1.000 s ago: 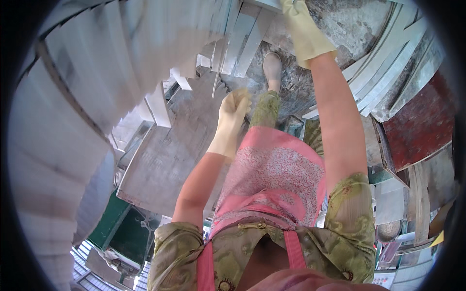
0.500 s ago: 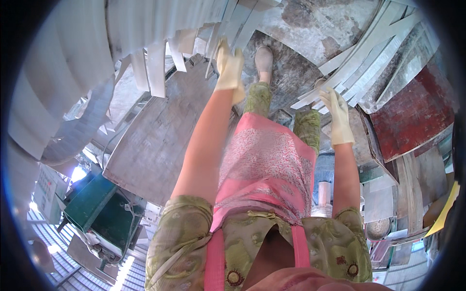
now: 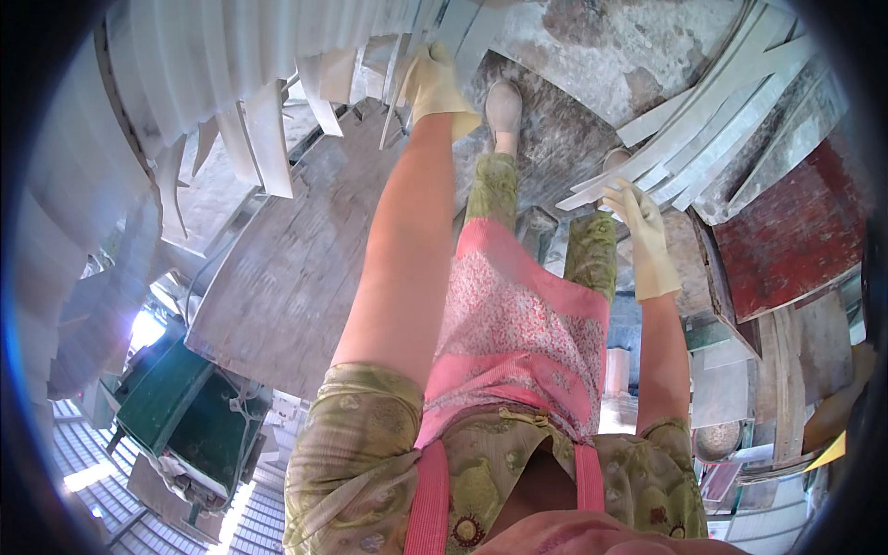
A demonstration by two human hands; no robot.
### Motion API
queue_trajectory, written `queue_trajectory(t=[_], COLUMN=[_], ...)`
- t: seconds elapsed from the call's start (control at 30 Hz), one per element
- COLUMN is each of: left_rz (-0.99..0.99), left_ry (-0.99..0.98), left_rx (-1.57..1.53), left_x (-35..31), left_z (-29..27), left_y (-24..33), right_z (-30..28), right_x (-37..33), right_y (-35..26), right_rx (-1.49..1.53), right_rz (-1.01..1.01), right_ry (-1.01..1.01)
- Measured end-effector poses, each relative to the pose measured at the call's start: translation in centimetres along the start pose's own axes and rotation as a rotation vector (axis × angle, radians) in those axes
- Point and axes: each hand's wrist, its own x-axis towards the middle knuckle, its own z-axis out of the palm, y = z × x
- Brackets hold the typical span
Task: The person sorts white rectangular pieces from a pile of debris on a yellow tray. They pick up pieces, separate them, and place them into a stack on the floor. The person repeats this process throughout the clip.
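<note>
My left hand (image 3: 431, 91), in a pale rubber glove, reaches forward to the long pale strips (image 3: 394, 97) that hang at the front left. Its fingers are curled closed against the row; what lies in them is hidden. A matching glove covers my right hand (image 3: 638, 231), which is raised at the near ends of a fan of pale strips (image 3: 684, 153) on the right. Its fingers are partly bent but apart, close to the strip edges, and no firm grip shows.
A worn wooden board (image 3: 296, 240) lies to my left, with a green metal machine (image 3: 176, 393) behind it. On the right stands a dark red panel (image 3: 786, 236). My shoe (image 3: 504, 106) rests on the stained floor (image 3: 555, 120) between the strips.
My left hand has pushed farther forward, and its fingers have curled. The right hand sits slightly lower in view, still beside the strip ends. The hanging strips have shifted in view.
</note>
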Motion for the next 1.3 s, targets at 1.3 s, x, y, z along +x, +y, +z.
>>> queue_trajectory(t=[1.3], left_rz=[0.379], left_ry=[0.001], left_rx=[-0.002], left_x=[-2.7], left_z=[-0.6], left_y=[7.5], right_z=[17.8], right_x=[17.2], right_y=[-18.4], right_rx=[0.071], right_rz=[-0.688], right_ry=[0.195])
